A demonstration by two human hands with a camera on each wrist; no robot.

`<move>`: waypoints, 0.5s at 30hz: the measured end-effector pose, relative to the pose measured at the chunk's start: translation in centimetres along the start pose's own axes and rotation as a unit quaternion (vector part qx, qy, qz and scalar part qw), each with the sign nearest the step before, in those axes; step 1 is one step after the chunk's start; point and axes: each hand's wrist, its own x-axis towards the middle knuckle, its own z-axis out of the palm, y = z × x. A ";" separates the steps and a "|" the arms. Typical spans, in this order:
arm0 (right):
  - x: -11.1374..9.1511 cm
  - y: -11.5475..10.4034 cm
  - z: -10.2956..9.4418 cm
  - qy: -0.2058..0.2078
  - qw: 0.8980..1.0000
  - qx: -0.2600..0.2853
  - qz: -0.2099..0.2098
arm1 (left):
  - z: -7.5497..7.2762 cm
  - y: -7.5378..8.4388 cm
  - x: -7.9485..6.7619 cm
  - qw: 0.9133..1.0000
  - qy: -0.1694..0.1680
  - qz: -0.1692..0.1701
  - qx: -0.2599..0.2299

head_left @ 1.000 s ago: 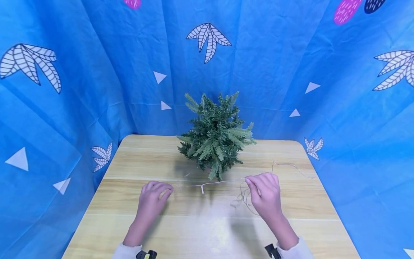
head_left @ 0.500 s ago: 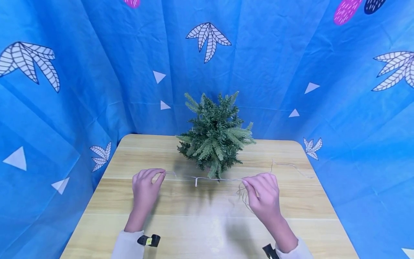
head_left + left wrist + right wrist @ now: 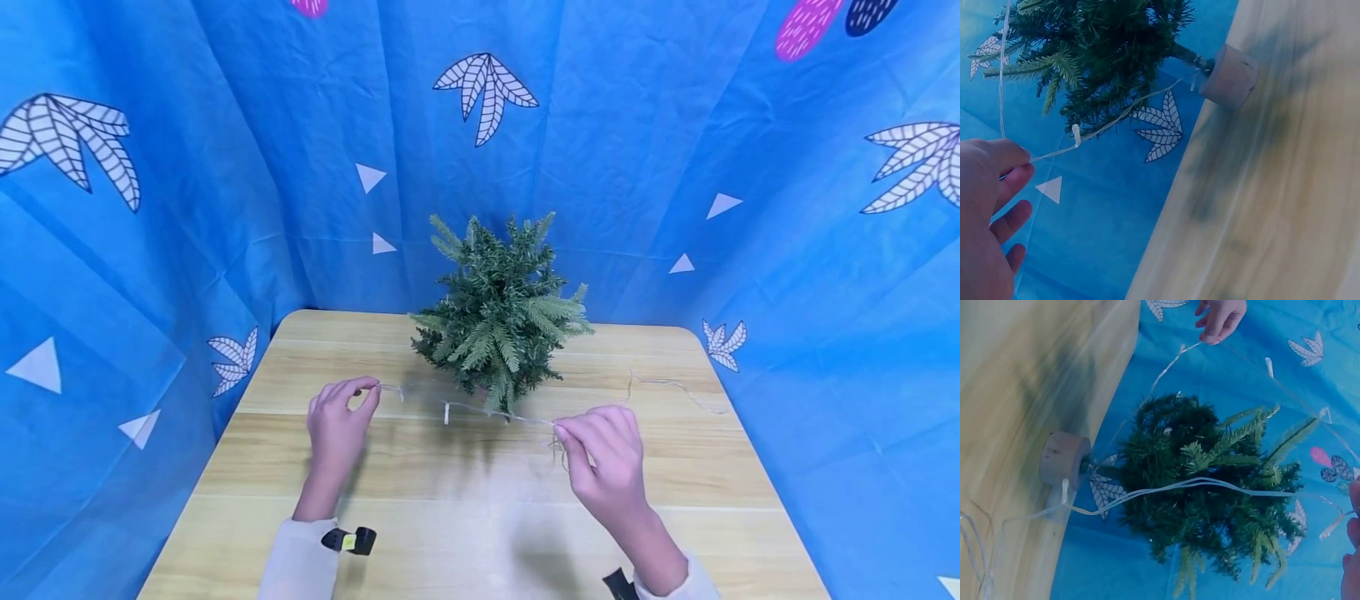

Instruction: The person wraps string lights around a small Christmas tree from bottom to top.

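A small artificial Christmas tree (image 3: pixel 498 308) stands at the back of the table, its trunk set in a round wooden base (image 3: pixel 1230 78). In front of it runs a string of fairy lights (image 3: pixel 517 415), thin clear wire with small bulbs (image 3: pixel 447 412). My left hand (image 3: pixel 337 425) pinches the wire between thumb and forefinger, left of the tree; its other fingers are loosely bent in the left wrist view. On the right, my right hand (image 3: pixel 611 458) pinches another stretch. In the right wrist view the wire passes behind the trunk, and doubled strands cross before the branches.
More of the light wire (image 3: pixel 678 383) trails over the right side of the wooden table (image 3: pixel 420 533), with loose loops (image 3: pixel 979 550) beside the base. A blue patterned curtain (image 3: pixel 637 167) hangs close behind the table and along both sides.
My left hand has moved left and farther from me, drawing its stretch of wire along. The right hand has shifted slightly left and nearer. The tree has stayed put.
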 end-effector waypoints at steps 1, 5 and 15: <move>0.1 0.0 0.0 0.002 1.000 -0.003 0.001 | 0.1 0.0 0.2 1.000 -0.003 -0.005 -0.001; 0.2 0.2 0.0 0.007 1.000 -0.014 0.012 | 0.8 -0.1 1.2 1.000 -0.007 -0.019 -0.004; 0.1 0.8 -0.2 0.021 0.999 -0.040 0.030 | 2.7 -0.1 4.0 0.999 -0.022 -0.049 -0.009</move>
